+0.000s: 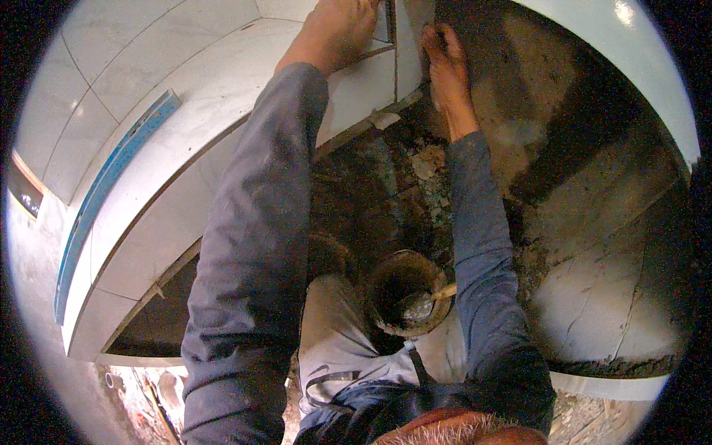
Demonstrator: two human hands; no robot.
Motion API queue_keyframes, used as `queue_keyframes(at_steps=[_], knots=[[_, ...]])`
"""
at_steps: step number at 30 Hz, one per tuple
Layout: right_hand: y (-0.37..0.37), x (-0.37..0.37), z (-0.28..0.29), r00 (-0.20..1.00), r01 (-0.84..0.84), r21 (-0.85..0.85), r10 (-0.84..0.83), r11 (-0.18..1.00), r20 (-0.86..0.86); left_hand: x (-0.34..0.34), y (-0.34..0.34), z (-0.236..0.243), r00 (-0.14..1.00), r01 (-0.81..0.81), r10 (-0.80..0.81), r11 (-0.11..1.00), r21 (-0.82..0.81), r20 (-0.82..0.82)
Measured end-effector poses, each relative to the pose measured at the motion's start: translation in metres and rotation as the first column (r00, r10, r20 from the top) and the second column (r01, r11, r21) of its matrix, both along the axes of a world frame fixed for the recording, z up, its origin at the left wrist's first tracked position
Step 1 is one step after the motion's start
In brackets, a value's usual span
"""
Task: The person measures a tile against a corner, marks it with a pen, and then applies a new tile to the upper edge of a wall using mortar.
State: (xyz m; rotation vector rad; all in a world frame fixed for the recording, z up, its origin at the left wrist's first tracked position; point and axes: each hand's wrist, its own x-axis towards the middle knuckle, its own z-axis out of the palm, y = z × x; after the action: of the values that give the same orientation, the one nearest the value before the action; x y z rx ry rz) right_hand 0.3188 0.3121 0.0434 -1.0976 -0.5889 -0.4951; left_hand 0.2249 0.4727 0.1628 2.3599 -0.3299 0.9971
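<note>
My left hand (337, 33) rests at the edge of a white tiled counter (252, 55), beside a dark narrow opening. The top of the picture cuts off its fingers, so I cannot see whether it grips anything. Across a greyish upright panel (414, 52) from it is my right hand (449, 70), close to the panel's right edge. Its thumb and a finger stand apart, and nothing shows between them. Between my legs stands a round, dirty bucket (378, 297) with grey wet material inside. A light wooden handle (445, 291) sticks out of it, partly behind my right sleeve.
A long blue bar (111, 185) lies along the counter at the left, below the tiled wall (111, 59). Rubble (429, 163) covers the dark ground beyond the bucket. Smeared tiled surface (593, 297) spreads to the right, with a pale curved rim (660, 67) at far right.
</note>
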Motion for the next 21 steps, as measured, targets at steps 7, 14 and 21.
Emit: queue_keyframes(at_steps=[7, 14, 21], knots=[[-0.001, 0.011, 0.002, 0.995, 0.095, -0.123, -0.096, 0.988, 0.000, -0.003, 0.004, 0.000, 0.999, -0.033, 0.032, 0.999, 0.022, 0.037], [-0.014, 0.018, 0.005, 0.979, 0.203, -0.326, -0.187, 0.923, 0.081, 0.008, 0.010, -0.002, 0.998, -0.048, 0.041, 0.985, 0.165, 0.043], [-0.025, 0.004, 0.021, 0.995, 0.098, -0.523, -0.085, 0.847, 0.049, 0.003, 0.008, -0.003, 0.999, -0.039, 0.039, 0.998, 0.046, 0.006]])
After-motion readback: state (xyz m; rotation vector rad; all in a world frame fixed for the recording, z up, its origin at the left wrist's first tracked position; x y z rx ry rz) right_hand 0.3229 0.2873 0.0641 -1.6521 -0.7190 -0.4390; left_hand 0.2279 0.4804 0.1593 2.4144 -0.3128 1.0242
